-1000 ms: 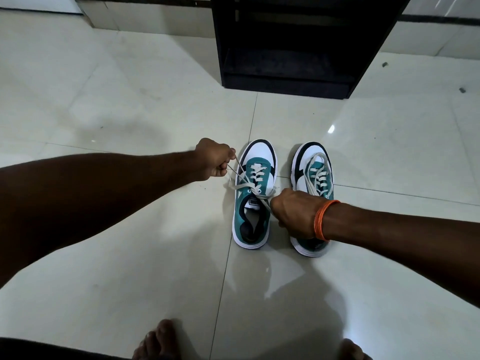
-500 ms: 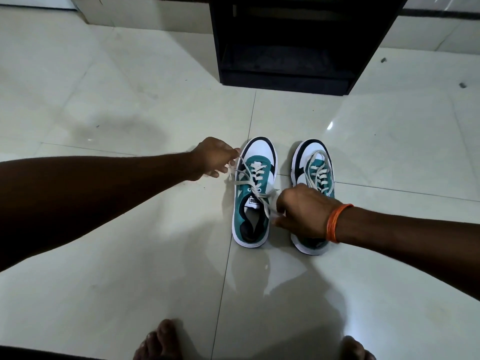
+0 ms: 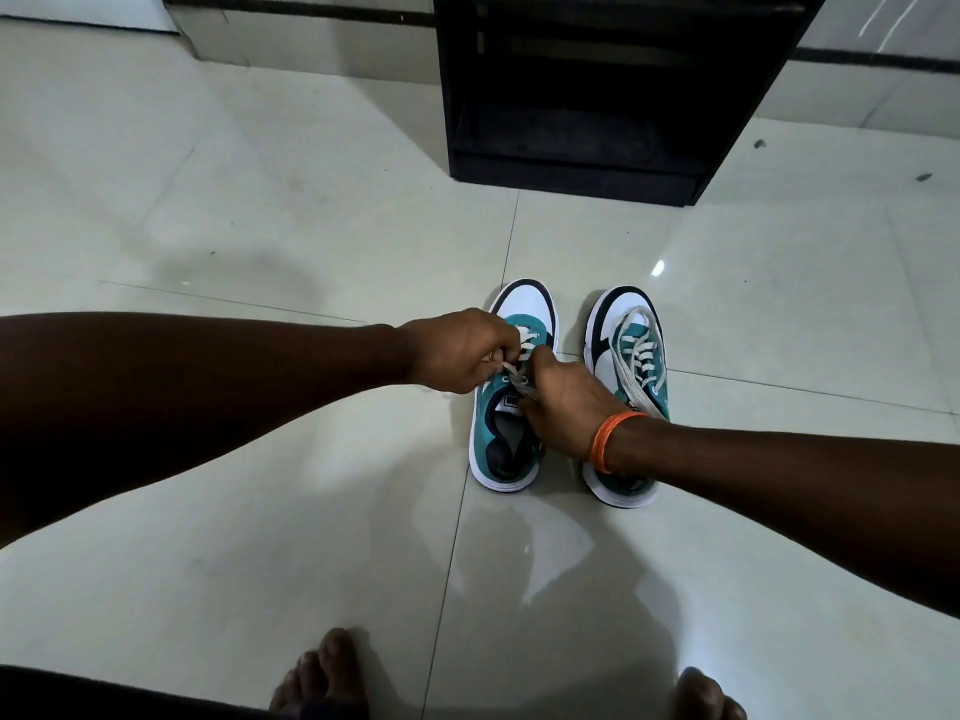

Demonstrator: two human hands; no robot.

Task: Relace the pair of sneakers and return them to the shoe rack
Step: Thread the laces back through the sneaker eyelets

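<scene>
Two teal, white and black sneakers stand side by side on the tiled floor, toes pointing away from me. Over the left sneaker (image 3: 506, 444) both hands meet. My left hand (image 3: 460, 350) pinches one end of its white lace (image 3: 517, 376) above the tongue. My right hand (image 3: 563, 402), with an orange band on the wrist, grips the other end close beside it. The right sneaker (image 3: 631, 356) stands untouched, its loose lace lying along its top; my right wrist hides its heel part.
The black shoe rack (image 3: 597, 90) stands open-fronted against the far wall, straight beyond the sneakers. Glossy pale floor tiles (image 3: 260, 226) surround everything. My bare feet (image 3: 324, 678) show at the bottom edge.
Both hands have come together over the left sneaker; a second ago they pulled its lace ends apart, the left hand out to the left and the right hand back toward me.
</scene>
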